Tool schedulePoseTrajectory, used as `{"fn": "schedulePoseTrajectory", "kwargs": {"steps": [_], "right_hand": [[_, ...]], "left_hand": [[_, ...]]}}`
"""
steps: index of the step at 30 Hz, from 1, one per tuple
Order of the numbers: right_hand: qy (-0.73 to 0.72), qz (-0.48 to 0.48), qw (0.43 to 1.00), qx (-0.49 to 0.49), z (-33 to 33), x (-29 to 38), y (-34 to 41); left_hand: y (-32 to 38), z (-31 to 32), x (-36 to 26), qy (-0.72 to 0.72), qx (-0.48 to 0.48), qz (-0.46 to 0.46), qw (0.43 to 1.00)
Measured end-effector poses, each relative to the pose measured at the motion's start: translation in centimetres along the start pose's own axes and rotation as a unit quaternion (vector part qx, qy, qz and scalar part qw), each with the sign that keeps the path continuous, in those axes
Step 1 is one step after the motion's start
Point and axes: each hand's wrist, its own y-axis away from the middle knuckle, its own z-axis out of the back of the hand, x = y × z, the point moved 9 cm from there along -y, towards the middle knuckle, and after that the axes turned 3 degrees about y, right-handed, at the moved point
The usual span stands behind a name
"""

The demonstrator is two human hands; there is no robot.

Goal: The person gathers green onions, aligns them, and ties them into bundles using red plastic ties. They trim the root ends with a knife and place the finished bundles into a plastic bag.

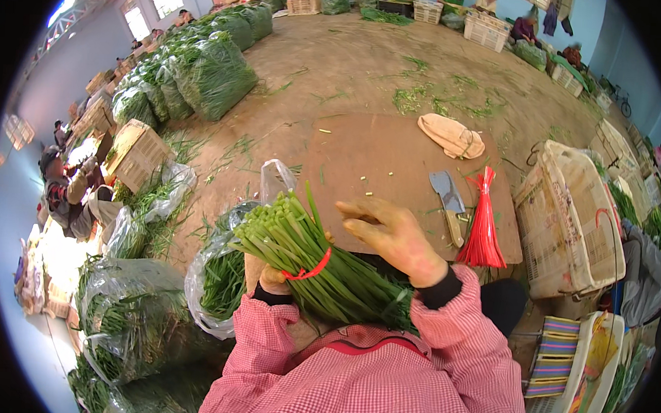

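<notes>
A thick bundle of long green stems [354, 289], bound with a red tie [311, 266], lies slantwise before me, its cut ends up and to the left. My left hand [274, 279] grips it from beneath near the tie; most of its fingers are hidden. Just above the bundle, my right hand [399, 238] is raised with its fingers extended and nothing in it. On the brown board [339, 151] beyond lie a cleaver [448, 204] with a wooden handle, a bunch of red plastic ties [483, 226] and a folded tan cloth item [452, 135]. Small stem pieces are scattered there.
An open plastic bag of greens [219, 290] stands close on the left, with a larger filled bag [140, 308] beyond it. At right are a white plastic crate [542, 234] and a striped woven seat [552, 358]. Filled bags [208, 76] and seated people are farther off.
</notes>
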Motion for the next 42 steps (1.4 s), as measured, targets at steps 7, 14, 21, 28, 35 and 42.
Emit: {"fn": "schedulePoseTrajectory", "kwargs": {"steps": [7,14,21,28,35,42], "right_hand": [[0.175,0.108,0.978,-0.034,-2.9,2.3,-0.1],[-0.012,0.046,0.994,-0.102,-2.8,3.5,-0.9],[-0.260,0.088,0.960,0.062,4.1,7.3,-3.1],[-0.082,-0.103,0.987,0.096,-2.3,-1.6,-0.8],[-0.124,-0.010,0.989,-0.084,1.9,2.0,-1.5],[-0.270,0.324,0.891,-0.167,20.3,14.5,3.0]], "left_hand": [[0.6,0.7,-0.8,0.001,-0.062,-0.030,0.998],[1.7,3.3,0.7,-0.047,-0.088,0.015,0.995],[1.8,1.3,2.4,0.100,0.149,0.086,0.980],[1.7,1.3,2.9,0.084,0.144,0.111,0.980],[2.7,3.4,5.4,-0.056,0.112,0.144,0.982],[2.7,4.1,4.5,-0.124,0.051,0.139,0.981]]}}
